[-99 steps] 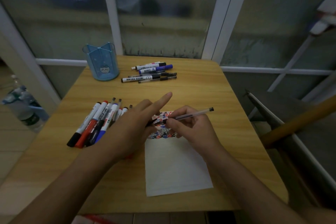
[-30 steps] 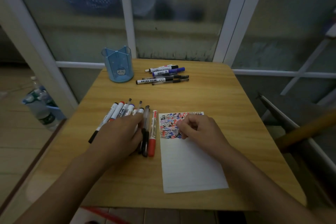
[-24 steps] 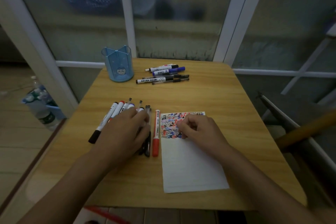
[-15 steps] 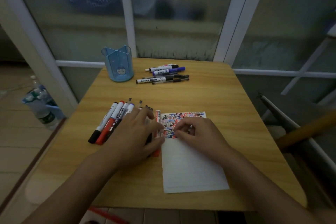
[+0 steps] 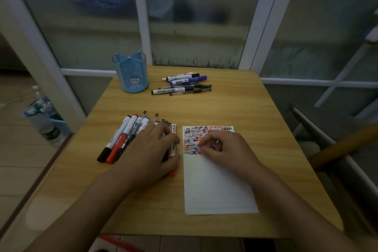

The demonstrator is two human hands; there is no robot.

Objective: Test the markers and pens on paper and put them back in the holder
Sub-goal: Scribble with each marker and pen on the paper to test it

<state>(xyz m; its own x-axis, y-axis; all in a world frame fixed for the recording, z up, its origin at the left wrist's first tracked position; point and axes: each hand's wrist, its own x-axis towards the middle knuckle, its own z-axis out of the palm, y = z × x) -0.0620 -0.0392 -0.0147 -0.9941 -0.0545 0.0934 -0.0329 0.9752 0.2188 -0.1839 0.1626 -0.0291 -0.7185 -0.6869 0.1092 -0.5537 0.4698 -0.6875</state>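
Now a marker is being chosen from the near pile of markers and pens (image 5: 131,137), which is lying under and just left of the left hand (image 5: 150,152). This hand is resting flat on the pile with the fingers nearly straight; the thumb is lying along the red marker (image 5: 173,149) at the right edge of the pile, but it cannot be told if it is really gripping it. The right hand (image 5: 223,149) is resting on the sheet of paper (image 5: 216,186), its fingers loosely curled; something small seems to be glinting between them, too unclear to be named.

For this step, one barrel should probably be separated and pinched alone, while the paper is being held down by the right hand, so that the others are not being rolled away.

The barrels are smooth round plastic, so they are likely rolling easily on the wooden table (image 5: 255,108). The paper is thin and white, with dense coloured scribbles just beyond the right fingertips. Far beyond the left hand, the blue plastic holder (image 5: 132,72), with its compartments, is standing upright, and a second group of pens (image 5: 184,84) is lying beside it.
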